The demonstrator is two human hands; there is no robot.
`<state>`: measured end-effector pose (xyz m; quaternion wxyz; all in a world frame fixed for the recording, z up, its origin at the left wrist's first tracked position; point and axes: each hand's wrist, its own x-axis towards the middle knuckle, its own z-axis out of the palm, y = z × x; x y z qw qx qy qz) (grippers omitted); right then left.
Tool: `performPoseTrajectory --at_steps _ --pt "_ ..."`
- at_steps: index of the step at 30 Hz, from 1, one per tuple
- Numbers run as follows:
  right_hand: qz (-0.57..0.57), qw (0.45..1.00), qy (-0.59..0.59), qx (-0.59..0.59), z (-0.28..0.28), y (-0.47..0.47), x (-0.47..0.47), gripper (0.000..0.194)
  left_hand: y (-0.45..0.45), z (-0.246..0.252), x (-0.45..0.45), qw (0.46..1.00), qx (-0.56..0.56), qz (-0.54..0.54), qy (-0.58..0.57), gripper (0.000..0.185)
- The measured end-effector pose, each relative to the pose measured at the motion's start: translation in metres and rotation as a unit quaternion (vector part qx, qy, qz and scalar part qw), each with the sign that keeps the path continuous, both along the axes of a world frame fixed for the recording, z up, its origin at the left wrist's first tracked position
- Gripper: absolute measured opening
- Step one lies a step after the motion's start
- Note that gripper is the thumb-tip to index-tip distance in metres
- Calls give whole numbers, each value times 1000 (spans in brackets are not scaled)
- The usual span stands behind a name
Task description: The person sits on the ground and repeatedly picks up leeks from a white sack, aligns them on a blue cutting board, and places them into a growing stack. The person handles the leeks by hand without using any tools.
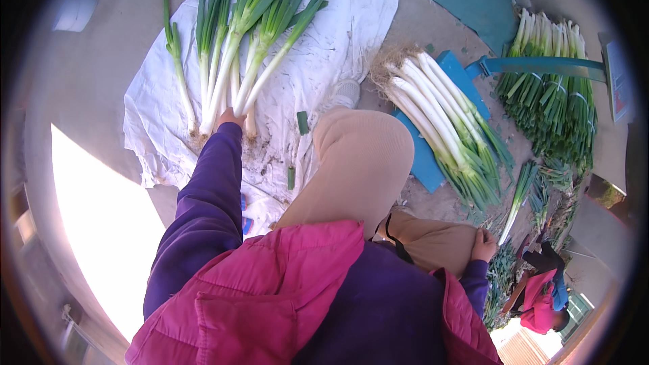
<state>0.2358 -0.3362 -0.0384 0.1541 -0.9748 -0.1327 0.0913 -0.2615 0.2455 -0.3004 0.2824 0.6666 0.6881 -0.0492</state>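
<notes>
My left hand reaches down to the root ends of several leeks lying on a white cloth; its fingers are around the lower stalks, partly hidden by them. One leek lies slightly apart at the left of this group. My right hand rests with curled fingers on my right knee and holds no leek that I can see. To the right, a pile of leeks lies across a blue board, roots toward the cloth. Two cut green leaf pieces lie near my left knee.
Tied leek bundles lie at the far right, near a curved blue metal bar. Loose leaf trimmings and a single leek are on the ground by my right knee. Another person is at the lower right.
</notes>
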Motion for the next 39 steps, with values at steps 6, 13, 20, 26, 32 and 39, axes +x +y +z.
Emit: performPoseTrajectory --at_steps 6,13,20,26,32,39 --pt "12 1000 -13 12 2 4 -4 24 -14 63 17 951 -189 76 -233 44" --pt "16 999 -24 31 4 0 -9 26 -50 120 7 829 -287 141 -459 26" --pt "6 998 -34 56 3 -1 -12 27 -94 181 -26 796 -303 78 -518 29" --pt "20 997 -47 59 2 -3 -12 28 -122 231 -39 828 -244 49 -502 35" --pt "2 995 -53 87 7 -1 -19 26 -120 279 -13 898 -70 -79 -427 44" --pt "-2 979 -61 195 29 12 -43 24 -122 326 34 890 116 -267 -352 43"
